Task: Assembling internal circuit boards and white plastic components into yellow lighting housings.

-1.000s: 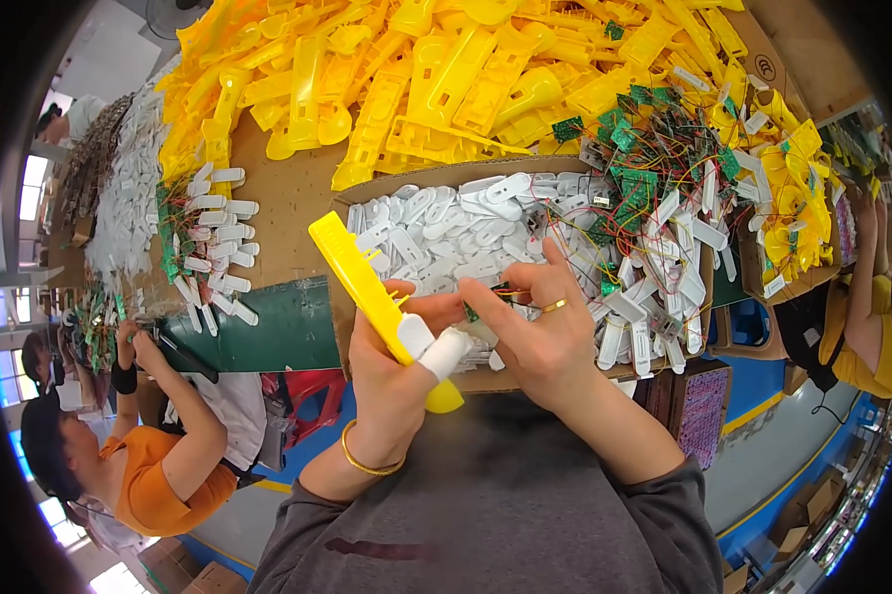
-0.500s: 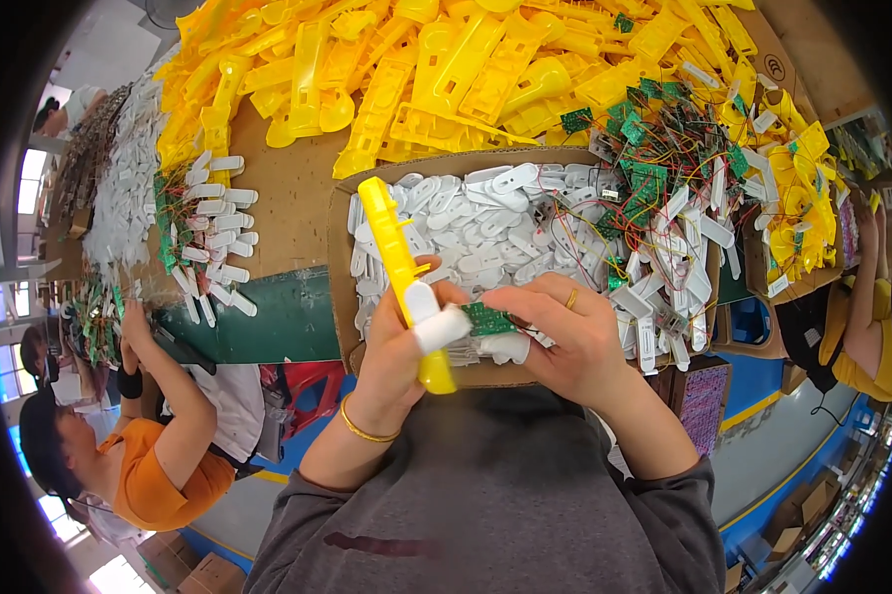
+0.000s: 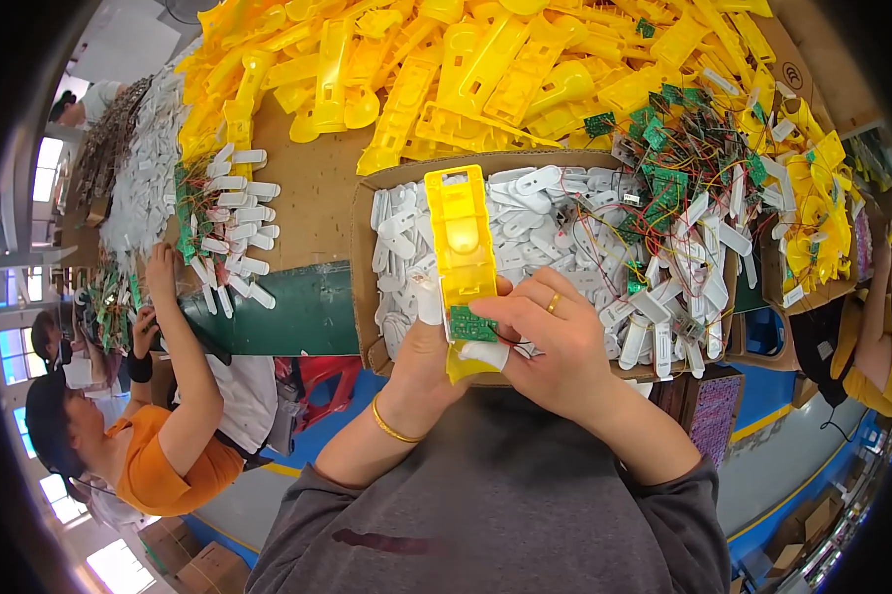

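My left hand [image 3: 421,361] is closed round the lower part of a long yellow plastic housing [image 3: 464,233], whose hollow inner side faces up. White tape wraps the left thumb. With its fingertips, my right hand [image 3: 560,342] pinches a small green circuit board [image 3: 472,325] against the lower end of the housing. A taped fingertip of that hand lies just below the board. Whether the board is seated inside the housing I cannot tell. Both hands are over the near edge of a cardboard box [image 3: 365,267] filled with white plastic pieces [image 3: 525,223].
Yellow housings [image 3: 406,89] are heaped beyond the box. Wired green boards with white parts [image 3: 678,188] pile over its right side. More white parts with boards [image 3: 238,223] lie left on the green tabletop [image 3: 297,312]. A co-worker in orange [image 3: 169,455] sits at left.
The yellow housing has turned so its hollow side faces up, and the left thumb has shifted to its edge. My right hand has brought the circuit board onto the housing's lower end.
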Available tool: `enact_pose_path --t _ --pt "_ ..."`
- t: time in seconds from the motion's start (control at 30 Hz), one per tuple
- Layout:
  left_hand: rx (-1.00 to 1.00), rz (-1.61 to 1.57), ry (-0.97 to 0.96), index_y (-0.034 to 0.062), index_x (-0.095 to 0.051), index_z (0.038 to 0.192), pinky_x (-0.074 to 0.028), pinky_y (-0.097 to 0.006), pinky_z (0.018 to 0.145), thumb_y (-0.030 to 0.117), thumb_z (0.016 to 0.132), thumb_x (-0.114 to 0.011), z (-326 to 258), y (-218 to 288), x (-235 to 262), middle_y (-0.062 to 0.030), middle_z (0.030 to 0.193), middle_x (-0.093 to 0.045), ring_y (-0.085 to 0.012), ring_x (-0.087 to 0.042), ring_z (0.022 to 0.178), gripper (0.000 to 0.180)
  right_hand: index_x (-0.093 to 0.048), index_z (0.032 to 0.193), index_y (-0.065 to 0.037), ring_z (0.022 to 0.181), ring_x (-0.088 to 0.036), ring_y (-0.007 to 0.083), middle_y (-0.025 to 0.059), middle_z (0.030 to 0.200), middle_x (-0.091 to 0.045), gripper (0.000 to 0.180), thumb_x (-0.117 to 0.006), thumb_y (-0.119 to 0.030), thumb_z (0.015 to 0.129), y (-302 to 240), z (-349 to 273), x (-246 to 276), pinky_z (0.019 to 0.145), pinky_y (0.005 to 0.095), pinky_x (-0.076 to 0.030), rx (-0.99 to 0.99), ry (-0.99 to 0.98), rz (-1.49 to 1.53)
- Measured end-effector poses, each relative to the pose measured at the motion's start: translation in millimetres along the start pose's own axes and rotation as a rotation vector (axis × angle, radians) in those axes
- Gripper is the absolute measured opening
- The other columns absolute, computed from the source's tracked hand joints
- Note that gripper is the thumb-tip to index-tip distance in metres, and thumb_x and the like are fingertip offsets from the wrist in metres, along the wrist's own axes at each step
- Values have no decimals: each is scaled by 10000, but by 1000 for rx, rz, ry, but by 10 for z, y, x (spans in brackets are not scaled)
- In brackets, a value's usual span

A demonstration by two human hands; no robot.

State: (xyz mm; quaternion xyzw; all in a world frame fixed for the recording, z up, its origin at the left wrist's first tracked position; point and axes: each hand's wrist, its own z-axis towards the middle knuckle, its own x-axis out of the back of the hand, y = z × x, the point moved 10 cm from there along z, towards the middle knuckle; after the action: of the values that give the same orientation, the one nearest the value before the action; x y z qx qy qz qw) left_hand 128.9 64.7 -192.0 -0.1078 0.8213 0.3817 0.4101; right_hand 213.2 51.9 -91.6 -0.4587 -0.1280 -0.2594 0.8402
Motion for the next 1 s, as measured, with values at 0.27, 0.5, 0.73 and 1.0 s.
enact_pose_path --t 0.27,0.5,0.73,1.0 --pt "-92 222 87 26 -453 1219 -495 -308 795 448 928 -441 24 -65 205 -81 1063 -568 -167 -581 918 513 -659 856 -72 563 -483 171 9 582 -494 308 -747 -26 565 223 -39 -96 484 301 -387 -88 -219 116" --pt "-170 595 -28 -18 -290 1318 -409 -303 905 58 886 -318 45 105 -14 -132 1157 -501 -178 -513 1048 439 -668 920 -79 587 -510 167 14 609 -510 347 -772 -78 589 225 -132 5 567 276 -430 -60 -146 -82" --pt "-345 964 -173 -39 -295 1272 -408 -330 896 11 835 -368 -30 211 -356 -154 1109 -507 -214 -519 1006 446 -569 1097 31 862 -603 106 55 984 -633 324 -664 -50 798 658 -382 -227 766 278 -496 -764 -342 706" --pt "-569 1368 -163 -63 -255 1258 -466 -432 681 24 802 -398 -39 245 -457 -247 888 -577 -424 -589 784 486 -587 1076 26 839 -609 112 60 948 -646 270 -635 -21 814 789 -512 -403 734 253 -491 -885 -214 1041"
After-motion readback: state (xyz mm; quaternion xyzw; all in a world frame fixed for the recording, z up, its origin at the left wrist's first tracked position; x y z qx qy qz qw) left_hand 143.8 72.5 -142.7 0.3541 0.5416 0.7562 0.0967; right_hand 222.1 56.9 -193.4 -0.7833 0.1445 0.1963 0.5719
